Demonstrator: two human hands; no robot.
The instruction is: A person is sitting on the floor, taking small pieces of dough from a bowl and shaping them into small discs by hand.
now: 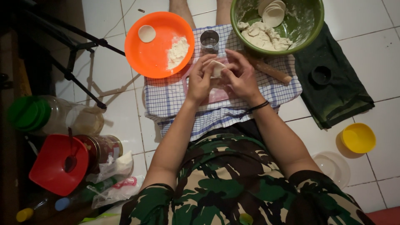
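Because the thin dough round [216, 68] is pinched between both hands above the checked cloth [166, 98], it could be torn or its fold misaligned by too firm a squeeze. Seen from the head camera, left hand [200, 79] and right hand [241, 75] are curled, fingertips pressed on its edges.

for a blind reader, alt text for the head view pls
Both hands, left hand and right hand, pinch a small dough piece over a checked cloth on the floor. Ahead sit a green bowl of dough and an orange plate with flour.
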